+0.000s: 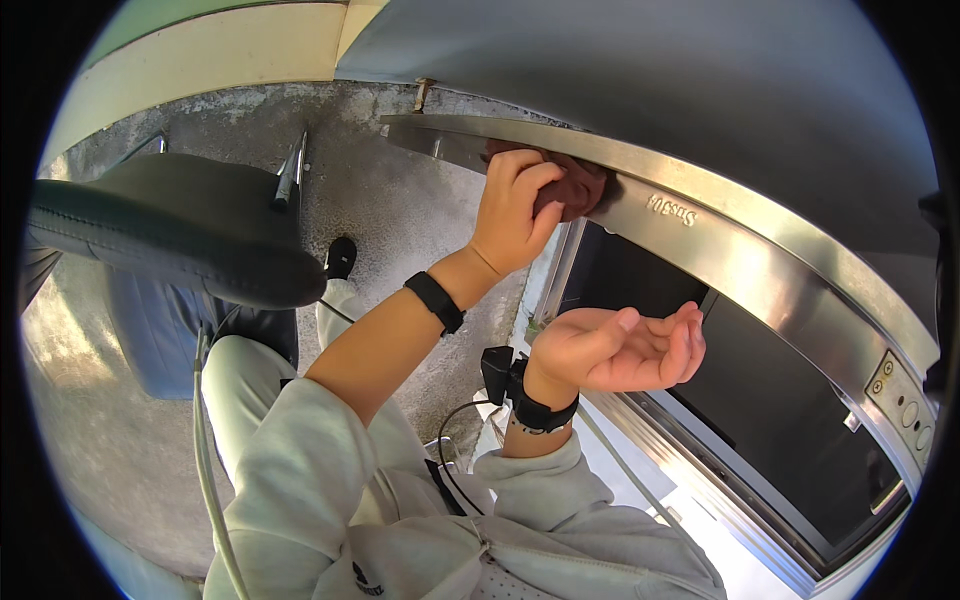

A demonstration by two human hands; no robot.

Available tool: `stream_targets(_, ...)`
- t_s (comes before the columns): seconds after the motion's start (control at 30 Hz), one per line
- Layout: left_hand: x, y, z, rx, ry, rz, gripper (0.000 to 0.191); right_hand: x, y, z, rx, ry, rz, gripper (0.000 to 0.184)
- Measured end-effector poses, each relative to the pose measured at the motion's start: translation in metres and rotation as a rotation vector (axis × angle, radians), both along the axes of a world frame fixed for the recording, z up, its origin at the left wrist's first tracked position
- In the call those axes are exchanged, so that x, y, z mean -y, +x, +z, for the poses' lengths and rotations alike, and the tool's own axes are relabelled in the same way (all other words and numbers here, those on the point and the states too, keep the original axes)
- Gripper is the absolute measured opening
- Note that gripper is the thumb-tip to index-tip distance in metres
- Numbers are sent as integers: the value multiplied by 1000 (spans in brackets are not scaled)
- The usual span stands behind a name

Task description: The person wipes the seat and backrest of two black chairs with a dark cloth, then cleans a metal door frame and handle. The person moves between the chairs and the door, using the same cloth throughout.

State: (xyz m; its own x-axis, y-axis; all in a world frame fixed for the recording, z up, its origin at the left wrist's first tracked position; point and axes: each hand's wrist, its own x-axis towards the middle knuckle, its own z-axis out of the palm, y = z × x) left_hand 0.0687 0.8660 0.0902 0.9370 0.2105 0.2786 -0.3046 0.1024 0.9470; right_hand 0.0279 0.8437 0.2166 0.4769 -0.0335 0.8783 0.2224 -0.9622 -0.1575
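Note:
My left hand (pixel 516 206) has its fingers curled over a dark reddish-brown cloth (pixel 576 189). The cloth is pressed against a stainless steel edge strip (pixel 731 229), which looks curved and bears embossed lettering. Nearer to my body, my right hand (pixel 621 349) hangs in the air with its palm showing and fingers half bent. Nothing is in it. Behind that hand are dark panels (pixel 787 390) in a metal frame. Part of the cloth is hidden by my left fingers.
A black padded chair (pixel 187 217) with chrome legs stands to my left on the concrete floor (pixel 390 187). A broad grey surface (pixel 660 82) lies beyond the steel strip. A pale cable (pixel 206 450) runs down my left side. A plate with screws (pixel 896 405) sits at the right.

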Motion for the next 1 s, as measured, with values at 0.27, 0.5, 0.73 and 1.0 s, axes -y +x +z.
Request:
stream_targets(0.27,-19,-1,-131,-784,238,-79,28,-8,13,-63,-196,-18,10,25)
stream_targets(0.5,-14,-25,-1,-179,-120,-213,32,-12,8,-43,-145,0,-59,28)
stream_targets(0.73,-27,7,-52,-403,125,-115,31,-8,14,-24,-130,30,-13,27)
stream_targets(1.0,-50,14,76,-192,-153,-276,27,7,30,-6,48,-94,-127,35)
